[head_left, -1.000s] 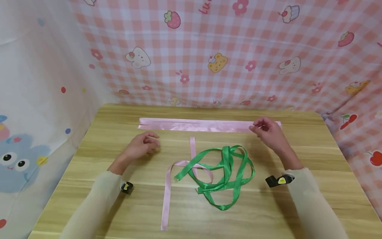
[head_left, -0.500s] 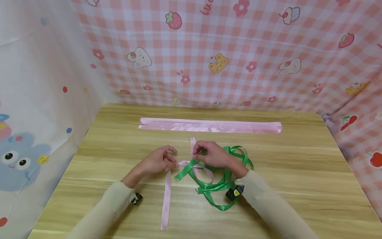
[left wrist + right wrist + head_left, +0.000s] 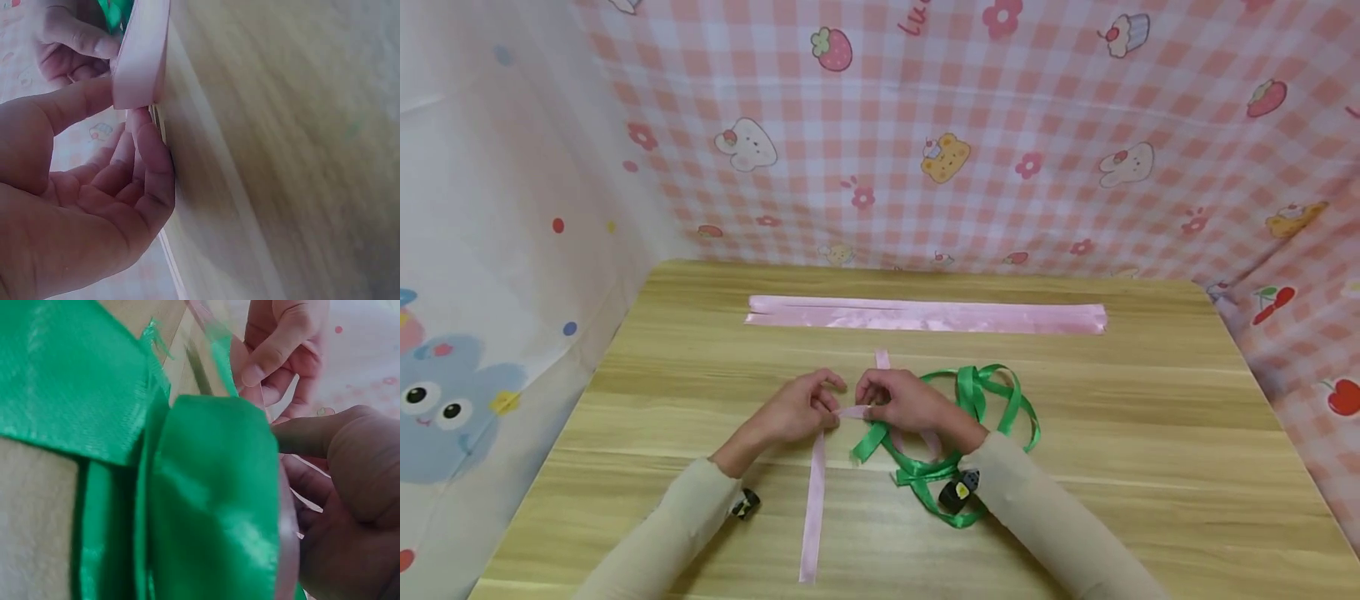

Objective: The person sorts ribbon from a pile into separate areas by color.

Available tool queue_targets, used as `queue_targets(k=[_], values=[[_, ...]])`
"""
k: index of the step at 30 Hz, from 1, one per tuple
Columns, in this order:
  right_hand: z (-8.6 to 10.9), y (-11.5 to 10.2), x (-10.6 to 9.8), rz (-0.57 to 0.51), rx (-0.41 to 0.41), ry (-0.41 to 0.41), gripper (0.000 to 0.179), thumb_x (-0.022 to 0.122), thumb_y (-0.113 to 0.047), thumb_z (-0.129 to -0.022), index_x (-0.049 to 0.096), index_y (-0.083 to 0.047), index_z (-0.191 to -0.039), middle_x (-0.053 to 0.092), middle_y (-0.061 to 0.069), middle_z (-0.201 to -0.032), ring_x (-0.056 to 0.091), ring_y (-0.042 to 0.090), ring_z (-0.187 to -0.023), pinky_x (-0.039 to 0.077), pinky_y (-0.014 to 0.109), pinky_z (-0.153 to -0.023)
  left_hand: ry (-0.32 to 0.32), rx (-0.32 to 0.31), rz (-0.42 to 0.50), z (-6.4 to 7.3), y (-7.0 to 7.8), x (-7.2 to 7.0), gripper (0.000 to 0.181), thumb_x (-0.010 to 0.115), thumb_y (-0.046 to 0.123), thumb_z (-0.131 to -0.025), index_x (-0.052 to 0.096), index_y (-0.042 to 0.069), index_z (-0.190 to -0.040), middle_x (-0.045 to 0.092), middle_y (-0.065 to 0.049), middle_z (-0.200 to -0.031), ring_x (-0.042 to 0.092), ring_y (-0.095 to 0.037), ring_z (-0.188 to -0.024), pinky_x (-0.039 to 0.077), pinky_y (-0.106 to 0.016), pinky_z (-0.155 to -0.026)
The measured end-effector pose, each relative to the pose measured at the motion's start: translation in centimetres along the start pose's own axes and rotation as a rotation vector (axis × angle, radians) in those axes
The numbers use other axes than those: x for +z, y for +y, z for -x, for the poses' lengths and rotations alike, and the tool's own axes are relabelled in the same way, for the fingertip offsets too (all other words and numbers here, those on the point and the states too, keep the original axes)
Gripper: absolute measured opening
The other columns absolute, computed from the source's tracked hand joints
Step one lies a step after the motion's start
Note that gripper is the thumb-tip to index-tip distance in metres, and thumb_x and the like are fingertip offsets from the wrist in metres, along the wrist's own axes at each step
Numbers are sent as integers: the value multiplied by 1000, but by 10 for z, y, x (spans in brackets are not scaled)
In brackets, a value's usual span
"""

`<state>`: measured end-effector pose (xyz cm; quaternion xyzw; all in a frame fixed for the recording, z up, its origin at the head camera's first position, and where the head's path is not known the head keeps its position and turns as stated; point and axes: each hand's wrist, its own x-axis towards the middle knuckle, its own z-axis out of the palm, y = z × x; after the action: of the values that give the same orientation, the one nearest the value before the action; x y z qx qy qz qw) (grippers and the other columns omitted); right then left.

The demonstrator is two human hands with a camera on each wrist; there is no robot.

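Observation:
My left hand [image 3: 801, 407] pinches a narrow pink ribbon [image 3: 812, 517] between thumb and index finger; one tail of it runs down toward the front of the table. In the left wrist view the pink ribbon [image 3: 142, 56] bends over at those fingertips. Close on the right, my right hand [image 3: 906, 400] pinches the same ribbon, a short stretch lying between both hands. A tangled green ribbon [image 3: 970, 400] lies under and beside the right hand. Its green loop [image 3: 212, 487] fills much of the right wrist view, hiding part of the right fingers.
Several flat pink ribbon strips [image 3: 925, 317] lie side by side along the back of the wooden table [image 3: 1112, 500]. A pink checked cloth [image 3: 880, 117] hangs behind it, and a white printed cloth [image 3: 512, 208] hangs on the left.
My right hand has come from the strips at the back right to the pink ribbon in the middle. The left hand has moved right and forward-down to the ribbon; both now pinch it, shifting it slightly.

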<state>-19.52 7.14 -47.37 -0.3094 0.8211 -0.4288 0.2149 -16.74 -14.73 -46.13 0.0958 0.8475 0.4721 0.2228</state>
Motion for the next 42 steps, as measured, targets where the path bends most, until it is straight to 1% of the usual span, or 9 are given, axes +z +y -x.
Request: queue_targets(k=[8, 15, 21, 26, 31, 33, 36, 39, 42], values=[[4, -1, -3, -16, 36, -9, 10, 66, 2, -91, 63, -7, -94, 61, -3, -79, 55, 9, -74, 47, 22, -68, -5, 5, 7, 0, 2, -2, 35, 61, -12, -84, 62, 1, -116, 67, -8, -89, 60, -18, -76, 51, -30, -67], [12, -2, -17, -189, -23, 29, 7, 61, 3, -93, 60, -3, -97, 62, 8, -85, 58, 16, -74, 49, 24, -64, -5, 167, -1, 3, 8, -14, 33, 58, -13, -87, 60, -2, -118, 69, -11, -91, 63, -22, -80, 52, -29, -69], [25, -17, -39, -336, -95, 52, 6, 59, 3, -94, 58, 1, -99, 60, 9, -85, 55, 15, -70, 47, 25, -61, -45, 261, 14, 11, 21, -34, 32, 57, -6, -94, 60, 0, -126, 70, -13, -96, 61, -33, -85, 48, -25, -66], [41, -38, -60, -409, -115, 30, 9, 61, 0, -95, 56, 2, -102, 56, 9, -79, 47, 12, -62, 41, 24, -55, -90, 280, 155, 23, 36, -50, 32, 56, -2, -97, 59, 5, -128, 68, -12, -101, 64, -24, -90, 54, -26, -76], [58, -51, -85, -452, -205, -1, 11, 59, 0, -97, 51, 4, -104, 51, 5, -72, 39, 15, -54, 36, 27, -48, -121, 312, 328, 36, 47, -63, 33, 52, -3, -99, 52, 2, -132, 65, -11, -107, 66, -17, -94, 57, -32, -85], [65, -54, -95, -461, -236, 5, 10, 59, -1, -97, 51, 2, -104, 52, 1, -72, 37, 16, -52, 35, 28, -47, -94, 339, 310, 38, 48, -67, 33, 50, -5, -99, 52, 1, -131, 64, -9, -106, 64, -15, -92, 57, -29, -81], [74, -56, -110, -441, -245, 25, 8, 57, 0, -98, 52, 1, -104, 54, 4, -74, 37, 17, -52, 34, 29, -46, -15, 368, 227, 39, 48, -72, 30, 51, -4, -99, 54, 0, -129, 62, -9, -102, 61, -12, -83, 54, -25, -72], [83, -59, -124, -380, -187, 72, 7, 57, -1, -98, 53, 1, -104, 56, 6, -76, 41, 15, -54, 38, 27, -46, 48, 367, 158, 40, 47, -74, 28, 56, 1, -99, 57, 2, -127, 62, -11, -94, 53, -8, -70, 47, -23, -60], [92, -60, -136, -321, -124, 128, 7, 57, -1, -98, 54, 4, -103, 57, 8, -75, 44, 14, -57, 41, 26, -48, 44, 356, 168, 41, 43, -78, 28, 59, 6, -99, 58, 6, -126, 63, -9, -89, 50, -9, -67, 45, -24, -58]])
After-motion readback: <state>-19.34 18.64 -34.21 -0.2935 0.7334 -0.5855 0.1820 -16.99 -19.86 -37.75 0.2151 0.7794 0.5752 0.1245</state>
